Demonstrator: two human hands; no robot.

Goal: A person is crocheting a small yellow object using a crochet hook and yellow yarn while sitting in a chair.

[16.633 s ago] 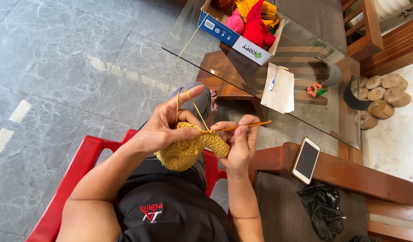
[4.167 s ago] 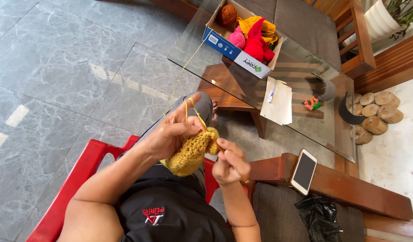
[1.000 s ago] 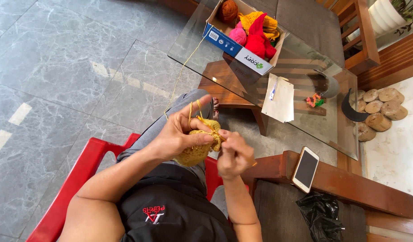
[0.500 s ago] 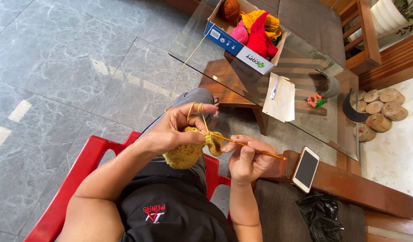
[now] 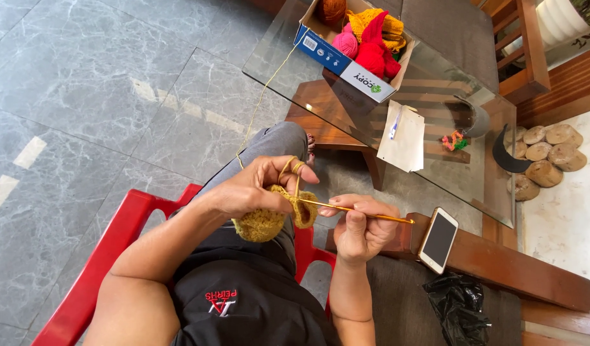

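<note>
My left hand (image 5: 253, 189) grips a mustard-yellow crochet piece (image 5: 269, 221) over my lap, with yellow yarn (image 5: 259, 106) wound around its index finger. The yarn runs up and away toward the cardboard box (image 5: 346, 54) on the glass table. My right hand (image 5: 362, 230) holds a golden crochet hook (image 5: 359, 211) whose tip is in the edge of the piece. I sit on a red plastic chair (image 5: 109, 253).
The glass-topped table (image 5: 288, 48) ahead carries the box of coloured yarn balls, a sheet of paper with a pen (image 5: 404, 134) and a small coloured item (image 5: 454, 140). A phone (image 5: 439, 238) lies on a wooden armrest at right, a black bag (image 5: 461, 307) below it. Grey stone floor lies left.
My right hand has kept working the hook, drawing it out to the right of the piece over the last second. The left hand has held the piece throughout with small shifts.
</note>
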